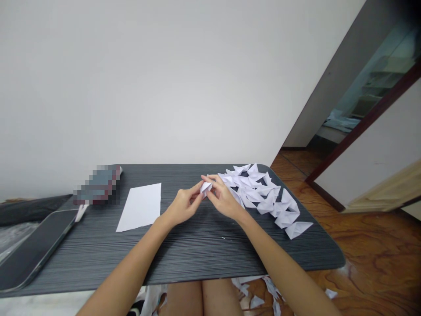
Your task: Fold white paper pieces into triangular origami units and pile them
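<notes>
Between my two hands, above the middle of the dark table (pixel 197 254), is a small piece of folded white paper (pixel 206 188). My left hand (pixel 184 204) pinches it from the left with thumb and fingertips. From the right, my right hand (pixel 224 196) grips the same paper, its fingers partly over the top. Several folded white paper boats (pixel 263 193) lie in a loose pile just right of my right hand. A flat white sheet of paper (pixel 141 207) rests on the table to the left of my left hand.
A smartphone (pixel 39 245) lies at the table's left edge. Behind it is a blurred-out object (pixel 98 186). The white wall (pixel 197 79) stands at the table's far edge. Paper scraps (pixel 256 302) litter the wooden floor (pixel 368 263) below.
</notes>
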`<action>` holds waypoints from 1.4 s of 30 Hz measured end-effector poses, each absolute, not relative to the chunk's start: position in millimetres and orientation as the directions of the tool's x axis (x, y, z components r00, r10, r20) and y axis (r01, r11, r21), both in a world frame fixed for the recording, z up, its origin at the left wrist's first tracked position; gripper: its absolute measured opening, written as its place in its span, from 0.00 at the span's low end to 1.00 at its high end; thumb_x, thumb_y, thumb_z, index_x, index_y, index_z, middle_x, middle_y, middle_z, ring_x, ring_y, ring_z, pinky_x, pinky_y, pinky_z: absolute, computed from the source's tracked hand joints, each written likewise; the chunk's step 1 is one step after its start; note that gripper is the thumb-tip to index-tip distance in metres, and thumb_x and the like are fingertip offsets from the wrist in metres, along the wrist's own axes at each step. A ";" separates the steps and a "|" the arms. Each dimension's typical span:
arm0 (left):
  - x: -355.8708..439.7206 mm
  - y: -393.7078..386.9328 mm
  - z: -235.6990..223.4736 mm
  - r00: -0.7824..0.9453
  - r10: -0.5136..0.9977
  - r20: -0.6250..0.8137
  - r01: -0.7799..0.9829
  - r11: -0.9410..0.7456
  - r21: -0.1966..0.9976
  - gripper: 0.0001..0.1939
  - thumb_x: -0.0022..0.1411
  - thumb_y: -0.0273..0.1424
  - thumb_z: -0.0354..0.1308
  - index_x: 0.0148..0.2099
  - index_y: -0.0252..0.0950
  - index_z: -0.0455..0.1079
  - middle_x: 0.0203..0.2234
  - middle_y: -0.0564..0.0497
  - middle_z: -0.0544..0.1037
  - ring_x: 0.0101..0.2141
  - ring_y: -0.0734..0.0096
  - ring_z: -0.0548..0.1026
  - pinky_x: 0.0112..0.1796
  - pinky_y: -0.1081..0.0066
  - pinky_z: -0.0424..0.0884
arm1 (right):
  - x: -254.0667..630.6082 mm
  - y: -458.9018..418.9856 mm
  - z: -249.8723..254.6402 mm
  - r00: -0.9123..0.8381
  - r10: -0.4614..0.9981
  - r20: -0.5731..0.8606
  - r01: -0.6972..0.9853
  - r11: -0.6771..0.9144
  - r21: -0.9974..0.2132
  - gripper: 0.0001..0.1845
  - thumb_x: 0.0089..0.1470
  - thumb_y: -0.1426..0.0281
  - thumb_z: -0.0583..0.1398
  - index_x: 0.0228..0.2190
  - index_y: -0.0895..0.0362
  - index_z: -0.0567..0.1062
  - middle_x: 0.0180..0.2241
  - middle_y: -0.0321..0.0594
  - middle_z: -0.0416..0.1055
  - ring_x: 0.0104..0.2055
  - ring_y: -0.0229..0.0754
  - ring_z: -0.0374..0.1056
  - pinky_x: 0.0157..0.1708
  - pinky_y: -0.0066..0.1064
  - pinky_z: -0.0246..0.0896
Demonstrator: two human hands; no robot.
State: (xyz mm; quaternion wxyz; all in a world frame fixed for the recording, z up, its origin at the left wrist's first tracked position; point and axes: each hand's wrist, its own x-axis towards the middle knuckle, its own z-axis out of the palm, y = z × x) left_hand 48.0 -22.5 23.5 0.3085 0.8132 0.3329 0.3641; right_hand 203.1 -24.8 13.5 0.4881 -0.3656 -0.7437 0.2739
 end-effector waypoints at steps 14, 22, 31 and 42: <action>49.7 -20.6 23.3 0.313 0.875 0.369 0.155 -0.431 0.889 0.21 0.57 0.33 0.48 0.52 0.30 0.61 0.32 0.46 0.77 0.28 0.70 0.75 0.33 0.69 0.71 | 193.7 -35.2 21.2 -0.106 0.688 0.718 0.323 0.707 -0.630 0.21 0.50 0.79 0.49 0.41 0.48 0.71 0.43 0.41 0.59 0.36 0.37 0.62 0.35 0.33 0.64; 51.8 -20.0 31.7 0.355 0.923 0.147 -0.325 -0.026 0.945 0.26 0.49 0.33 0.58 0.51 0.27 0.63 0.35 0.42 0.76 0.34 0.61 0.74 0.39 0.57 0.70 | 204.5 -30.5 23.5 -0.226 0.627 0.745 0.315 0.771 -0.553 0.17 0.49 0.77 0.52 0.39 0.50 0.72 0.46 0.43 0.56 0.42 0.40 0.62 0.39 0.38 0.64; 54.1 -20.3 33.8 0.395 0.909 0.135 -0.134 -0.088 0.987 0.29 0.47 0.31 0.61 0.51 0.26 0.61 0.26 0.47 0.77 0.27 0.70 0.74 0.32 0.68 0.70 | 202.4 -27.6 23.2 -0.090 0.807 0.584 0.163 0.590 -0.790 0.14 0.48 0.70 0.56 0.39 0.54 0.72 0.39 0.42 0.63 0.36 0.37 0.64 0.37 0.32 0.63; 57.7 -22.9 27.2 0.465 0.868 0.173 0.079 -0.235 0.969 0.19 0.56 0.37 0.51 0.43 0.26 0.68 0.28 0.43 0.77 0.27 0.68 0.74 0.28 0.72 0.69 | 205.6 -23.8 23.5 -0.155 0.960 0.232 -0.149 0.210 -0.966 0.07 0.39 0.68 0.62 0.23 0.60 0.72 0.22 0.36 0.69 0.24 0.34 0.65 0.25 0.26 0.60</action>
